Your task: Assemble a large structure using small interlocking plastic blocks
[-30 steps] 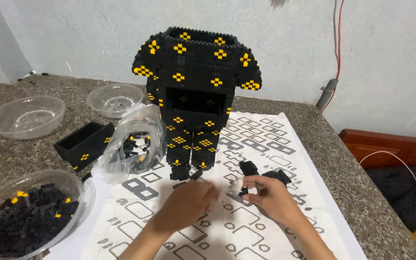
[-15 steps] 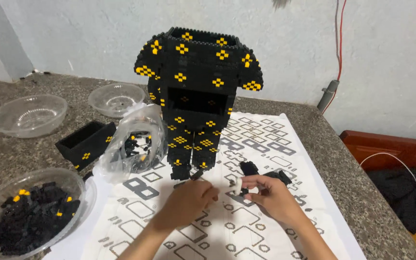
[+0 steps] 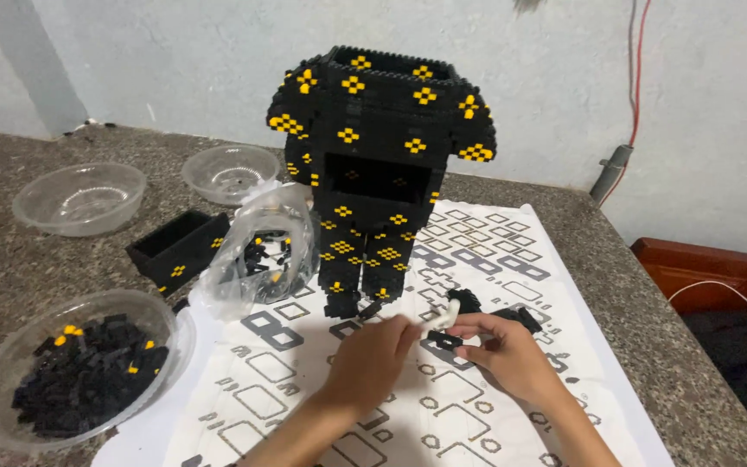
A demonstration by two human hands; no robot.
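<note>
Both hands meet on the patterned sheet before the black-and-yellow brick figure. Left hand grips a white tool; right hand pinches a black piece (little moved since a second ago). Assembly of that piece appears ongoing.

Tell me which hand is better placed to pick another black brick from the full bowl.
Left. The left hand is on the side of the bowl of black bricks, which sits at the table's left edge. The right hand is farther away, across the patterned mat, and its fingers pinch a small black piece.
</note>
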